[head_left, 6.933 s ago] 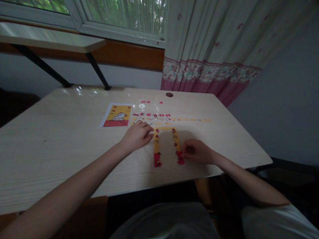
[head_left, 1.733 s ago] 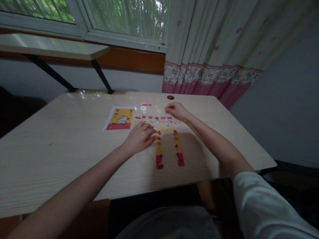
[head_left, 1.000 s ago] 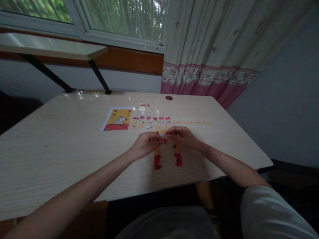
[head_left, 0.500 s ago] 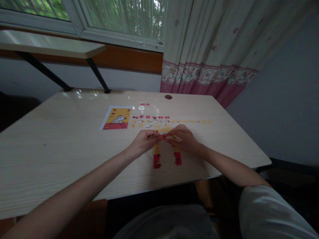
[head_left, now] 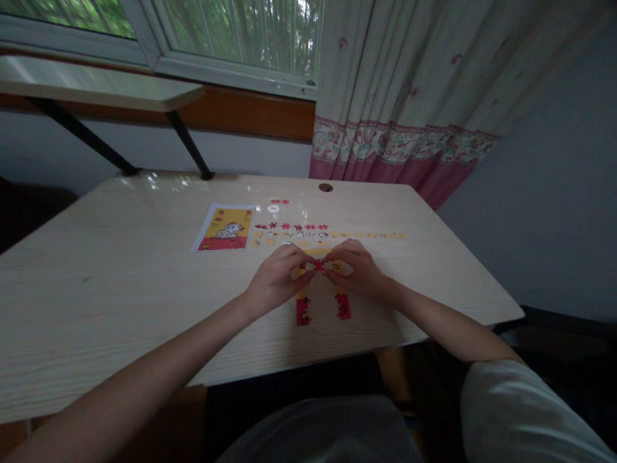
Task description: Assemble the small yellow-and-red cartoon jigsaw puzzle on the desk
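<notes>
While the left hand (head_left: 277, 280) and right hand (head_left: 360, 272) face each other over the desk (head_left: 144, 296), thumb and fingers of each pinch a small red puzzle piece (head_left: 319, 265) from opposite sides; it appears within the upper opening of the yellow-and-red puzzle border (head_left: 343, 307), though height above the desk cannot be told. The border's two side strips run down below the hands, its top partly hidden by fingers. Beyond lie a row of red pieces (head_left: 285, 226) and yellowish pieces (head_left: 371, 235), with the printed picture (head_left: 227, 227) to their left.
</notes>
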Demonstrator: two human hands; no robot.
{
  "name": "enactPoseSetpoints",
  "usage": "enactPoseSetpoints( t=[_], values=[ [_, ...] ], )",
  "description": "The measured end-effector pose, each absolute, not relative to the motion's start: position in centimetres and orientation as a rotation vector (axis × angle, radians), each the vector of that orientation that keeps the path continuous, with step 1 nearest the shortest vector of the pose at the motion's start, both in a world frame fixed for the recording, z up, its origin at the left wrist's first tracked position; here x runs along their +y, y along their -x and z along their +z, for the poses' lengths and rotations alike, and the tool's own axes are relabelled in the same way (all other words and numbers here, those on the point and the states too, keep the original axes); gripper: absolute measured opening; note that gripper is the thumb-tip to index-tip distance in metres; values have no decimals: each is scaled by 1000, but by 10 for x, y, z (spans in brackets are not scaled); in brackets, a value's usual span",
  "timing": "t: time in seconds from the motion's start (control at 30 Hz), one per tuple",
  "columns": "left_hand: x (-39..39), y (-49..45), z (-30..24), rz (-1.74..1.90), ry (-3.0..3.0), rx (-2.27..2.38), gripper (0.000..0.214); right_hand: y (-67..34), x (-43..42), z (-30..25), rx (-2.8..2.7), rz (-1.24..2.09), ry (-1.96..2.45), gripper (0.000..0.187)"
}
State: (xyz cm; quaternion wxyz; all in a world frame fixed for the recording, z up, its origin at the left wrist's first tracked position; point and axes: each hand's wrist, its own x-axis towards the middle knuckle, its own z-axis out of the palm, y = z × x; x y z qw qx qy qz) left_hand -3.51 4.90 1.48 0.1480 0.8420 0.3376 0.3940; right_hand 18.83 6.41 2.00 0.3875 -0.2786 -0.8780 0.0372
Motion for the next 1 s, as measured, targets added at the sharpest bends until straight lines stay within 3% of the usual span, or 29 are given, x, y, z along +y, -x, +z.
enactPoseSetpoints(
  t=[0.2, 0.47, 1.0],
  values=[
    [35, 26, 17, 890, -2452, 922, 13, -216, 73, 22, -2422, 283, 705, 14],
    [16, 5, 11, 544, -2585, 888, 8, -235, 41, -3, -2504, 283, 564, 13],
    [12, 6, 11, 604, -2731, 802, 7, -227, 29, -3, -2603, 128, 328, 10]
  ],
)
